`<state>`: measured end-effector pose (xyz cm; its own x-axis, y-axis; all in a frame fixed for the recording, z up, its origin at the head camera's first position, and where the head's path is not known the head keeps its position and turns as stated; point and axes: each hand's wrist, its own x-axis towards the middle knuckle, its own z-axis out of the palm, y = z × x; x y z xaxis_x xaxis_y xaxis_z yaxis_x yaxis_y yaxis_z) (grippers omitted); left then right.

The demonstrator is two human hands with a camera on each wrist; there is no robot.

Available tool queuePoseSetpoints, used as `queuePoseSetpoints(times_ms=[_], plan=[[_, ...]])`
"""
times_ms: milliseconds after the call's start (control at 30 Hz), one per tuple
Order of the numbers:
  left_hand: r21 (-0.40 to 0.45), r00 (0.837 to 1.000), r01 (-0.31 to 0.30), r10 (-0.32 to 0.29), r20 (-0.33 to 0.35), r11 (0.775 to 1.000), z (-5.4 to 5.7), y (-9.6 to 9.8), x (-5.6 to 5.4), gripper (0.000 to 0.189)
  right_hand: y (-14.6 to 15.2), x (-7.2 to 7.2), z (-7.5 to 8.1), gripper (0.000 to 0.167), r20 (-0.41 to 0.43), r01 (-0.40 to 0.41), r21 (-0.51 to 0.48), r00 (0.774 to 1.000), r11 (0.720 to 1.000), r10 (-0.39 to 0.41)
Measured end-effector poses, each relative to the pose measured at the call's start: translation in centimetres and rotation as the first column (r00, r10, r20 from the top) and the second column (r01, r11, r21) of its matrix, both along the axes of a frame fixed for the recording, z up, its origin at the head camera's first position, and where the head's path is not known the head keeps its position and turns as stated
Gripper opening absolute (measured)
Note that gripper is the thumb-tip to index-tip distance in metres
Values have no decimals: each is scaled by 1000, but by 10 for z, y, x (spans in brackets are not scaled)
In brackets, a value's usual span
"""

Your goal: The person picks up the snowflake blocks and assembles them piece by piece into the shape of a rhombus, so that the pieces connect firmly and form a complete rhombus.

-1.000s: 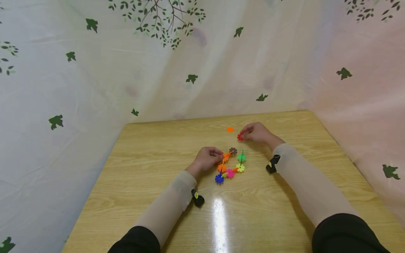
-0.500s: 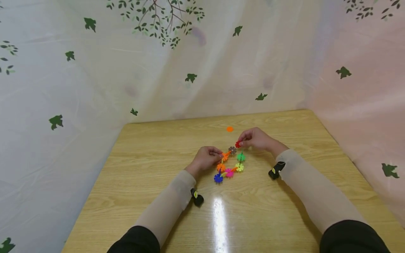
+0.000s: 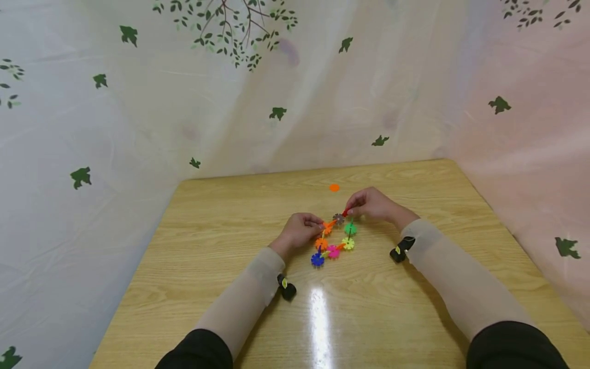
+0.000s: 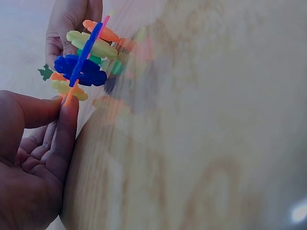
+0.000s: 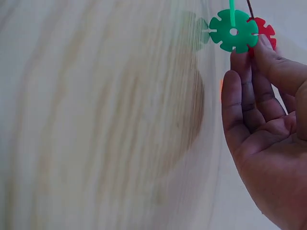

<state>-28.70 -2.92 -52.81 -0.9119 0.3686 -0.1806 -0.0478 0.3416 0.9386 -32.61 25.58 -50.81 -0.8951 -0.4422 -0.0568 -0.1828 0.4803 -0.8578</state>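
Observation:
A chain of notched plastic discs, slotted into one another, curves in an open ring on the table. A blue disc (image 3: 317, 260), a pink disc (image 3: 333, 251), a yellow disc (image 3: 348, 243) and a green disc (image 3: 350, 228) form its near and right side. My left hand (image 3: 301, 230) pinches an orange disc (image 4: 69, 96) at the ring's left side between thumb and fingertip. In my right hand (image 3: 371, 203) a red disc (image 5: 266, 32) is pinched, its edge right at the brown disc (image 3: 338, 219) at the chain's far end. The green disc partly covers the red one in the right wrist view.
A loose orange disc (image 3: 334, 188) lies on the wooden table (image 3: 221, 215) beyond the ring. A cloth (image 3: 322, 92) printed with leaves hangs behind the table and along its sides.
My right hand has come nearer with the red disc, bringing it to the brown disc and turning it edge-on. The left hand stays on the chain.

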Motion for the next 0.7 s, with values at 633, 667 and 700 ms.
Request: queuePoseSetpoints(times_ms=[633, 667, 700], plan=[[75, 998, -37, 32, 63, 996, 1, 3, -10, 12, -19, -2, -9, 15, -109, 86, 19, 991, 996, -84], [75, 998, -38, 34, 62, 996, 1, 4, -11, 12, -19, -3, -10, 15, -105, 89, 15, 991, 996, -87], [76, 997, -43, 38, 63, 996, 0, 4, -12, 11, -19, -3, -11, 15, -103, 93, 10, 990, 996, -92]])
